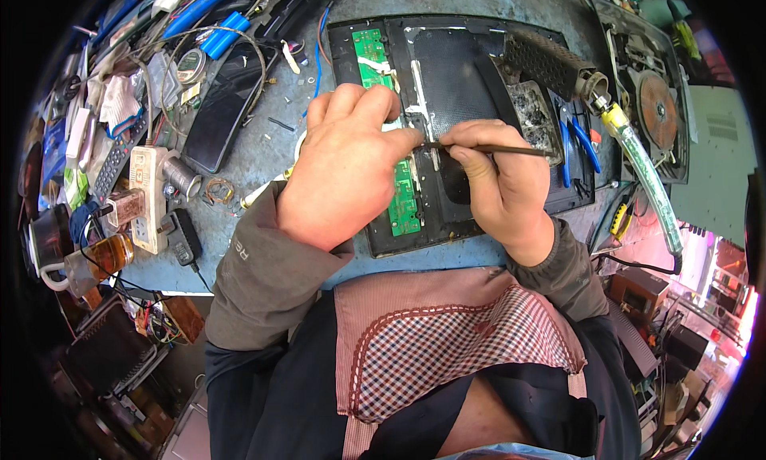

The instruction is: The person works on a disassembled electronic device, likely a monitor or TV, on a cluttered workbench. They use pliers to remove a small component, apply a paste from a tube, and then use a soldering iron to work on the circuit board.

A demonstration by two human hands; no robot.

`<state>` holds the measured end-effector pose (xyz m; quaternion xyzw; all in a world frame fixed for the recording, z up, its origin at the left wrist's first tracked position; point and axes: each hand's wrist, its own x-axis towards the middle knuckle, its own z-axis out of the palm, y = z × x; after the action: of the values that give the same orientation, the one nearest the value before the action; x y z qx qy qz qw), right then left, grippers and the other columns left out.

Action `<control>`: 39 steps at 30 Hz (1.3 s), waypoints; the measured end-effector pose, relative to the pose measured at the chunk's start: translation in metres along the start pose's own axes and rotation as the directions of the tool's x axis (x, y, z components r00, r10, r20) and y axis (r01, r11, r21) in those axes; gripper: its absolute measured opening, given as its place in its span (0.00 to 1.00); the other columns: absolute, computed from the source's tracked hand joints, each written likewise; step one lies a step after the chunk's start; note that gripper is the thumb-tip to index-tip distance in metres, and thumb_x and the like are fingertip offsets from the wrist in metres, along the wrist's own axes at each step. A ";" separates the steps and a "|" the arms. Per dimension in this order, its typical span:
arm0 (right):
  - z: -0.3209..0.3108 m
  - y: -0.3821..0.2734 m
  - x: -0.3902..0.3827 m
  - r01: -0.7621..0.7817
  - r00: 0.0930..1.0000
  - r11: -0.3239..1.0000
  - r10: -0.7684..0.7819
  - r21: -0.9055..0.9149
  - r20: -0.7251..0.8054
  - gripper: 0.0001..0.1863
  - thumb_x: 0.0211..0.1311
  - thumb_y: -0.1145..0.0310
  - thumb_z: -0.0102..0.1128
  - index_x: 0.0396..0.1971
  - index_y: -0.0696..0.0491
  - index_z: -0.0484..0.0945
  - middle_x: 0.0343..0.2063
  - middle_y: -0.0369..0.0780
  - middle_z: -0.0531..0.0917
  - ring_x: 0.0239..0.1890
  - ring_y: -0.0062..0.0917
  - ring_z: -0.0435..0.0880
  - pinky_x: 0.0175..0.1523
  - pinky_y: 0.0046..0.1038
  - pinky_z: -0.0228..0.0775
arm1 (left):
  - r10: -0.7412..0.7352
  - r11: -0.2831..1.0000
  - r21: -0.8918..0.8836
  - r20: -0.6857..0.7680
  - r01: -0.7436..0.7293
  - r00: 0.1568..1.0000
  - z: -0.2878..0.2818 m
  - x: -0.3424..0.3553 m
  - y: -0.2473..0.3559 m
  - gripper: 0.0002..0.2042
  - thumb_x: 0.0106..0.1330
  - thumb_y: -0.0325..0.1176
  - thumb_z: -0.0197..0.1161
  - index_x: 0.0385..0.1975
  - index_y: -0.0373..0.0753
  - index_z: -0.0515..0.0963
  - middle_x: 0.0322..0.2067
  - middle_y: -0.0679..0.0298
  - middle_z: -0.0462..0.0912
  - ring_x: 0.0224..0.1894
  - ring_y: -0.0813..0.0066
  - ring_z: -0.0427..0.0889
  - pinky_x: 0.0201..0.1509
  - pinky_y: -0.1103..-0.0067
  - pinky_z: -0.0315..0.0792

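A black panel (pixel 399 243) lies on the blue worktop, with a green circuit board strip (pixel 405 209) along its left part. My left hand (pixel 339 169) rests over the strip and hides its middle. Its fingers are curled, and the thumb reaches to the tip of a thin dark rod-shaped tool (pixel 515 150). What the fingers hold, if anything, is hidden. My right hand (pixel 511 185) pinches this tool, which lies nearly level, its tip at a whitish strip (pixel 418 85) on the panel.
A perforated metal hot-air gun (pixel 546 65) with a wrapped hose lies on the panel's far right, near blue-handled pliers (pixel 585 145). At left are a power strip (pixel 148 193), a solder spool (pixel 182 177), a dark phone-like slab (pixel 226 109), a glass mug (pixel 100 262) and tangled cables.
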<state>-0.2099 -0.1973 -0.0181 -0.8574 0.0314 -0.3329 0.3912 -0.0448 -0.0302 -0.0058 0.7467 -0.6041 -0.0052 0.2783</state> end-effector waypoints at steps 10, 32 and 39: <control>0.005 0.002 0.001 -0.011 1.000 1.000 0.011 -0.014 0.024 0.06 0.73 0.85 0.69 0.45 0.62 0.88 0.43 0.46 0.94 0.44 0.37 0.95 0.51 0.32 0.87 | -0.010 1.000 -0.005 0.022 0.010 1.000 -0.001 0.000 0.000 0.17 0.60 0.25 0.69 0.46 0.44 0.96 0.50 0.61 0.82 0.59 0.56 0.78 0.65 0.61 0.69; 0.002 0.004 0.011 0.018 0.997 0.999 -0.014 -0.043 0.080 0.08 0.67 0.85 0.73 0.43 0.60 0.86 0.40 0.45 0.91 0.40 0.42 0.93 0.47 0.36 0.86 | -0.020 1.000 -0.005 0.020 0.020 1.000 -0.001 0.000 -0.001 0.16 0.60 0.26 0.69 0.46 0.46 0.97 0.50 0.62 0.83 0.59 0.56 0.79 0.66 0.60 0.69; 0.002 0.004 0.007 0.072 0.993 0.995 -0.066 -0.062 0.098 0.07 0.70 0.87 0.70 0.45 0.62 0.86 0.42 0.46 0.92 0.43 0.37 0.95 0.50 0.33 0.87 | -0.027 1.000 -0.007 0.027 0.027 0.999 0.000 -0.001 0.000 0.17 0.60 0.25 0.69 0.47 0.46 0.97 0.50 0.62 0.83 0.59 0.57 0.79 0.66 0.60 0.69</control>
<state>-0.2018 -0.2011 -0.0181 -0.8853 -0.0062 -0.3037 0.3521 -0.0453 -0.0294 -0.0059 0.7537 -0.5977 -0.0210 0.2727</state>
